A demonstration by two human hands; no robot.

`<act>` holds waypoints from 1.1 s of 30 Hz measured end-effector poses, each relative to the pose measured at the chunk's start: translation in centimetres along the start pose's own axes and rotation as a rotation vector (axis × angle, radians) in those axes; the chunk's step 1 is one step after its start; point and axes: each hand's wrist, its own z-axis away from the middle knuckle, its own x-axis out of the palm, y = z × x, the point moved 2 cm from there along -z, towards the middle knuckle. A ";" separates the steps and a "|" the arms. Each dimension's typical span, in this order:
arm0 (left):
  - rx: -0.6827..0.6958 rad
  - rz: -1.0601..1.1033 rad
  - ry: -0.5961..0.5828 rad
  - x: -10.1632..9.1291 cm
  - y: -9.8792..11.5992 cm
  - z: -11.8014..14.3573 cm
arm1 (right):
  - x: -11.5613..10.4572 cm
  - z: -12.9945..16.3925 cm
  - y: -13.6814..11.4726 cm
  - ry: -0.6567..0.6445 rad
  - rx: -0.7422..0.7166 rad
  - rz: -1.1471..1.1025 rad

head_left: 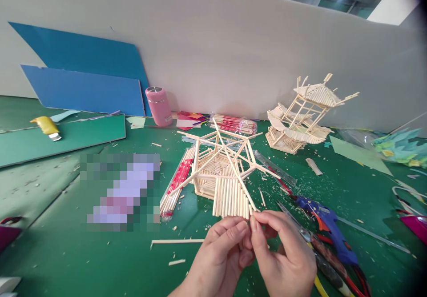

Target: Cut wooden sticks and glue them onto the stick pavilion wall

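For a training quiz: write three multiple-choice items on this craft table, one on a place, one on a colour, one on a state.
1. Where does the pink flask stand?
A. by the back wall, right of the blue boards
B. on the finished stick model
C. beside the glue gun

2. What colour is the glue gun?
A. yellow
B. blue
C. white

3. How are the left hand and right hand placed?
A. flat on the mat, wide apart
B. fingertips together at the near edge of the stick frame
C. one lifting the flask

Answers:
1 A, it stands against the wall next to the boards.
2 B, its body is blue, lying to the right of the hands.
3 B, both hands pinch at the frame's near edge.
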 end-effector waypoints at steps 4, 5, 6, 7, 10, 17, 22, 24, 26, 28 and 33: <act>0.003 -0.005 0.044 0.1 0.0 0.0 | -0.1 0.1 0.0 -0.022 -0.005 -0.016; 0.005 -0.011 0.046 0.1 0.0 0.0 | -0.1 0.1 -0.1 -0.026 -0.004 -0.015; 0.008 -0.018 0.048 0.2 0.0 0.0 | -0.1 0.1 -0.1 -0.028 -0.001 -0.016; 0.009 -0.025 0.053 0.1 0.0 0.1 | -0.2 0.2 -0.1 -0.027 -0.002 -0.022; -0.007 -0.064 0.090 -0.2 0.0 0.1 | -0.4 0.5 0.3 -0.007 0.030 -0.069; -0.046 -0.183 0.292 -2.1 -0.5 0.4 | -0.3 0.4 4.7 -0.130 0.292 0.063; -0.042 -0.292 0.268 -3.2 -0.7 0.6 | 2.0 -1.3 7.3 -0.356 0.340 0.178; -0.022 -0.319 0.286 -3.6 -0.7 0.6 | 3.0 -1.8 7.3 -0.443 0.336 0.228; -0.005 -0.334 0.307 -3.8 -0.7 0.6 | 3.9 -2.0 7.1 -0.519 0.329 0.271; 0.004 -0.347 0.307 -3.9 -0.8 0.5 | 4.6 -2.1 6.8 -0.568 0.332 0.305; 0.011 -0.408 0.296 -3.7 -0.7 0.4 | 5.3 -2.2 7.1 -0.588 0.350 0.298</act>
